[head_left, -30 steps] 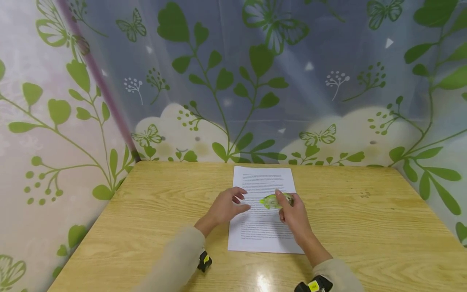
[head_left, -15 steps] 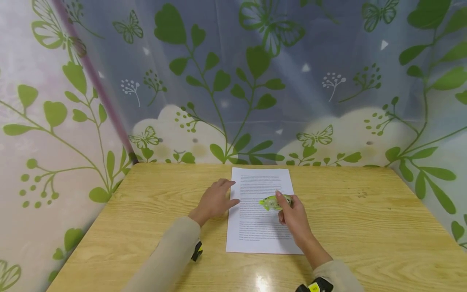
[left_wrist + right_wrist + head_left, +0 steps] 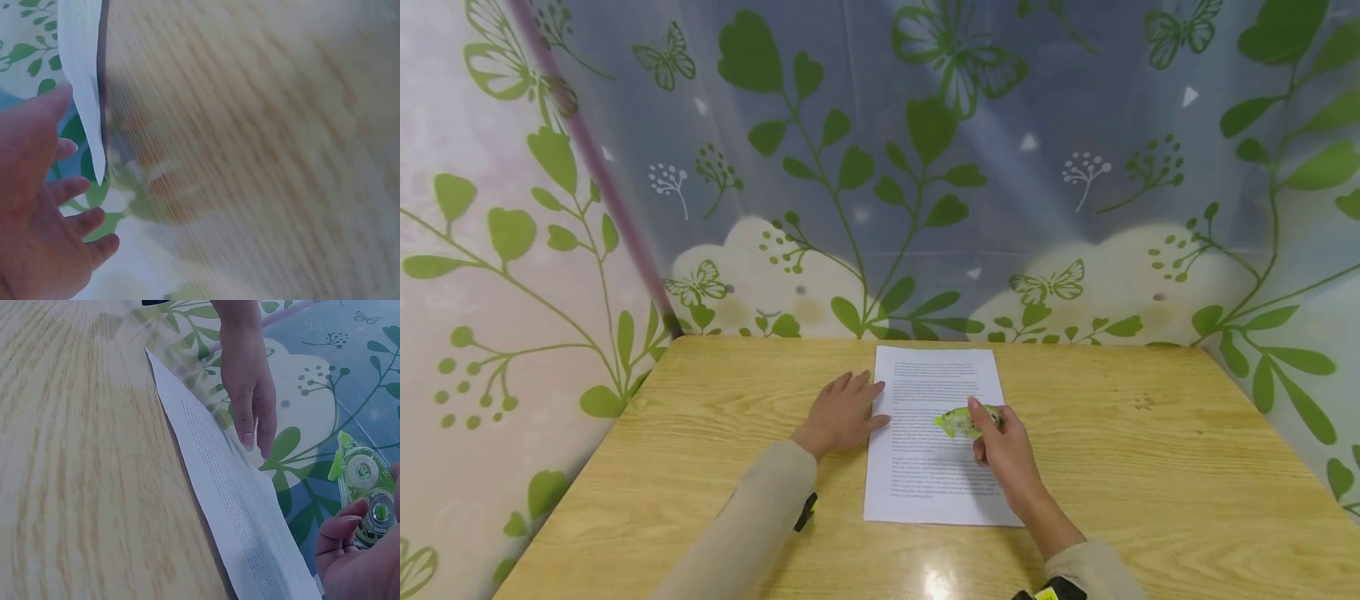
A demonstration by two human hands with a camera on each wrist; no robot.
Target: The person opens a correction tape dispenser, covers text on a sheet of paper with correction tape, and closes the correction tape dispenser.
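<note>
A printed sheet of paper (image 3: 936,492) lies on the wooden table, its text in several paragraphs. Over its right half my right hand (image 3: 1011,450) holds a green, clear-bodied correction tape (image 3: 957,422) between thumb and fingers, its tip pointing left. In the right wrist view the two spools of the correction tape (image 3: 362,472) show through the casing. My left hand (image 3: 842,412) is at the sheet's left edge, fingers spread and fairly straight, with thumb and fingertips overlapping the margin. The left wrist view shows the left hand (image 3: 44,206) with nothing in its grasp, close to the paper (image 3: 81,69).
The wooden table (image 3: 1150,467) extends to both sides of the sheet. Behind it hangs a blue curtain (image 3: 1037,167) printed with green leaves and butterflies; a pale curtain (image 3: 467,292) hangs at the left. A dark wrist camera (image 3: 1052,590) sits on the right sleeve.
My left hand has moved left from over the sheet to its left edge, and its fingers have spread and lowered. My right hand stays nearly in place with the correction tape.
</note>
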